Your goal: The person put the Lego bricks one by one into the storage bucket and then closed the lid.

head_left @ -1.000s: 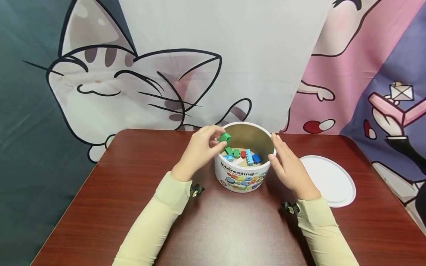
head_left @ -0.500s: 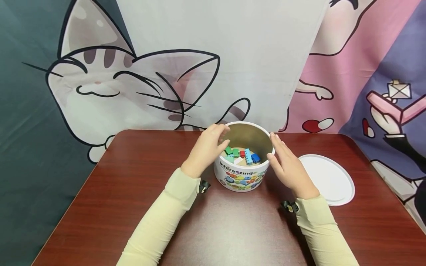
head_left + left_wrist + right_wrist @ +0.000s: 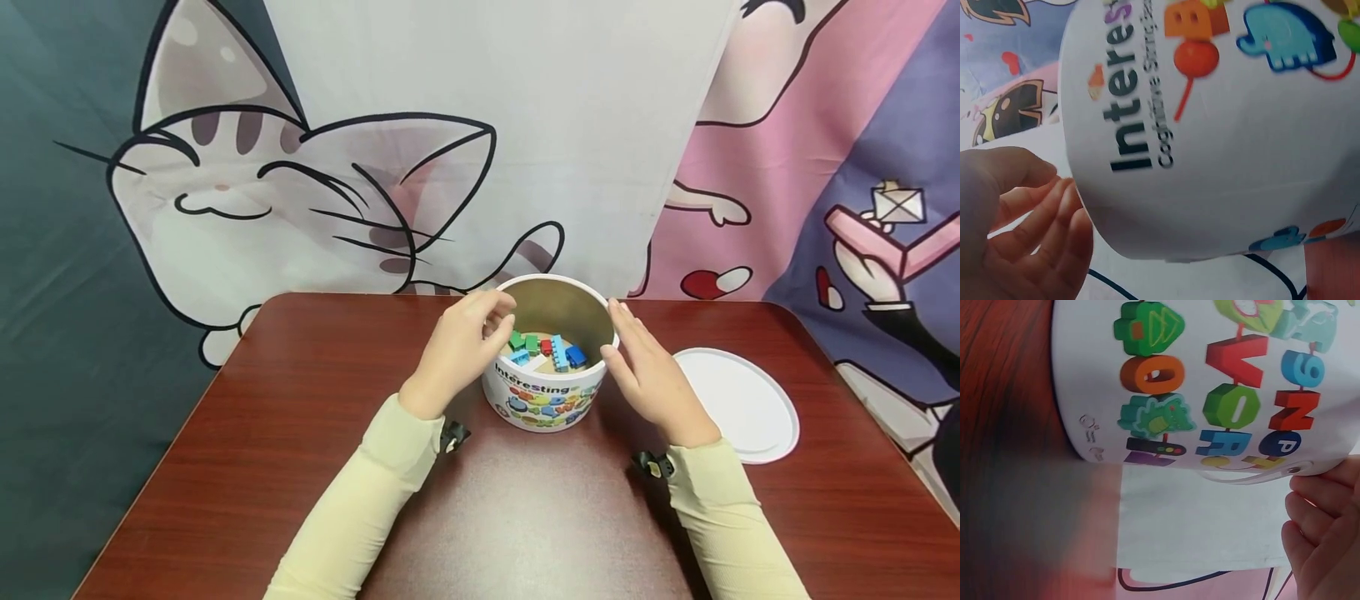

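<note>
A white round bucket [image 3: 546, 400] with printed toy pictures stands on the table, its top uncovered. Inside lie several toy bricks: green bricks [image 3: 532, 344], a red brick [image 3: 546, 347], a long light blue brick [image 3: 559, 353], a dark blue brick [image 3: 575, 357] and a white piece [image 3: 535, 363]. My left hand [image 3: 459, 343] hovers at the left rim, fingers loosely bent, no brick showing between them. In the left wrist view its fingertips [image 3: 1067, 187] are close to the bucket's edge. My right hand [image 3: 660, 379] lies along the right rim with straight fingers [image 3: 1316, 494].
A white round lid [image 3: 742, 400] lies on the brown table [image 3: 300, 400] to the right of the bucket, partly behind my right hand. Behind the table's far edge hangs a cloth [image 3: 585, 125] printed with cartoon figures.
The green brick my left hand held over the bucket a second ago has left its fingers. That hand reached right over the rim, then drew slightly back left. My right hand keeps its place.
</note>
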A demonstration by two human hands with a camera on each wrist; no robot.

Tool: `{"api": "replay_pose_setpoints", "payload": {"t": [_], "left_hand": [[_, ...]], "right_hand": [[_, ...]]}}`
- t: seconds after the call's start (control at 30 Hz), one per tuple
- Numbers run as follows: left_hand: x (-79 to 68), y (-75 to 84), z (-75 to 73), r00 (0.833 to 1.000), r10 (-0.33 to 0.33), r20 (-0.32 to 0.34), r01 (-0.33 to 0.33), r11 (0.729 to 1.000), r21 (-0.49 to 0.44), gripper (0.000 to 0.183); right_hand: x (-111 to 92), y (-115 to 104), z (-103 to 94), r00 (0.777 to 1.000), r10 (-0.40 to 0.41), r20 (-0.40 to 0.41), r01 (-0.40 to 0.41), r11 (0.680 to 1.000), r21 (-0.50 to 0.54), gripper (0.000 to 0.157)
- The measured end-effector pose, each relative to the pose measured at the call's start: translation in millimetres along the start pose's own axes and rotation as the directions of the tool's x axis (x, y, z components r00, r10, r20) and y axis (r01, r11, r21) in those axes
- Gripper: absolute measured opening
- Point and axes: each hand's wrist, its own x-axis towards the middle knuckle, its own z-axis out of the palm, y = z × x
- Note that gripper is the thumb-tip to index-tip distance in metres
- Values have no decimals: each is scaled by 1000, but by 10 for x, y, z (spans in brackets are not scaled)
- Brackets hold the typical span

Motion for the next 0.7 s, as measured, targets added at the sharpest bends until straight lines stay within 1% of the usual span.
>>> {"api": "replay_pose_setpoints", "payload": {"t": [0.1,0.17,0.27,0.37,0.43,0.57,0.63,0.7], "left_hand": [[-55,47,0,999,42,-31,-42,999,-8,12],[-98,93,2,996,69,-50,-70,997,-18,10],[-173,173,18,990,119,-71,-122,992,-34,8],[-254,268,56,982,175,-71,-179,982,-52,9],[-305,334,100,976,212,-58,-215,975,-58,10],[-410,465,226,961,276,-3,-276,959,-71,11],[-461,519,306,957,289,34,-285,954,-94,10],[-502,565,390,956,279,93,-266,955,-134,10]], "right_hand": [[-3,-10,-28,1000,13,15,-13,1000,28,68],[-3,-19,-54,1000,14,8,-15,998,56,67],[0,-33,-103,999,-5,-33,8,996,91,62],[5,-34,-150,995,-40,-96,49,995,89,54],[3,-31,-184,989,-59,-133,70,994,82,50],[-23,-10,-267,983,-55,-174,69,995,71,45],[-35,27,-309,981,-47,-188,60,996,60,42],[-46,83,-350,980,-33,-196,43,998,46,40]]}}
